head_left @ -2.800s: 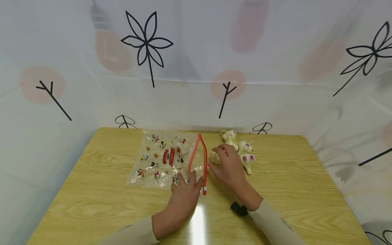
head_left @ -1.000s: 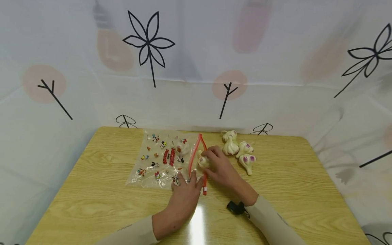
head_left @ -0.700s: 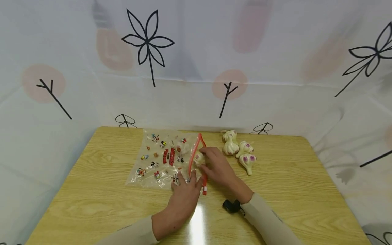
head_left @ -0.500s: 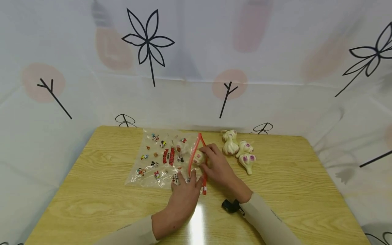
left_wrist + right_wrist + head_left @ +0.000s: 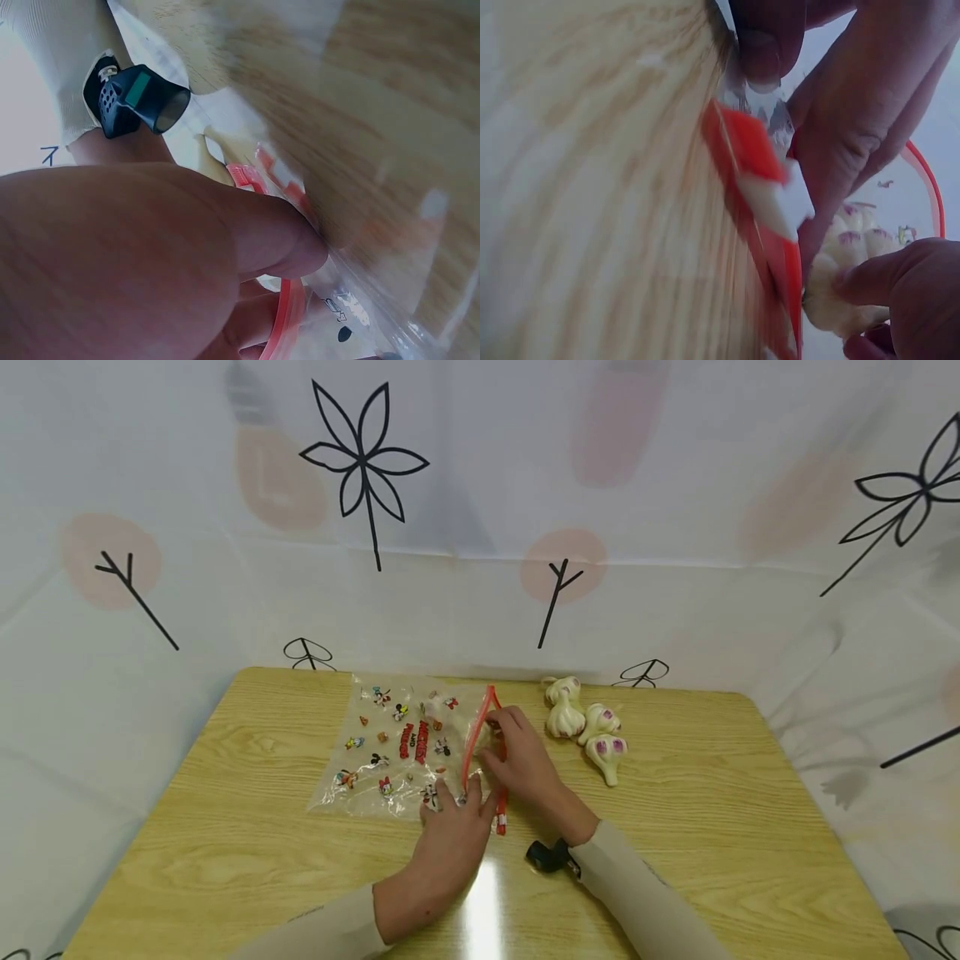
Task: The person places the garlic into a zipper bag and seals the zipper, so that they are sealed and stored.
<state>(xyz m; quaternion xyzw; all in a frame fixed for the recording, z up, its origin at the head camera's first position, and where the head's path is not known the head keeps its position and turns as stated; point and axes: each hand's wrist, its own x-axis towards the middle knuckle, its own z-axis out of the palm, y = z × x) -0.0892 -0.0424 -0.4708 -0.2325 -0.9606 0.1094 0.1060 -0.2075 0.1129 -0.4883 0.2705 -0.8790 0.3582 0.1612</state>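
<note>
In the head view a clear zip bag (image 5: 397,777) with cartoon prints lies flat, its red-edged mouth facing right. My left hand (image 5: 453,835) rests on the bag's near corner with fingers spread, beside the red zip strip (image 5: 474,739). At the mouth, my right hand (image 5: 525,764) holds a garlic bulb (image 5: 829,296) between thumb and fingers; the right wrist view shows it inside the red rim. The hand hides most of that bulb in the head view. The white zip slider (image 5: 776,206) shows close to the left hand's fingertips.
Several more garlic bulbs (image 5: 606,756) lie grouped to the right of the bag on the wooden table (image 5: 712,827). A patterned cloth (image 5: 465,610) rises behind the table's back edge. A black wrist camera (image 5: 547,857) sits under the right wrist.
My right hand has taken a garlic bulb from the group and carried it left into the bag's mouth, most recently pushing it further in. The left hand has kept its place.
</note>
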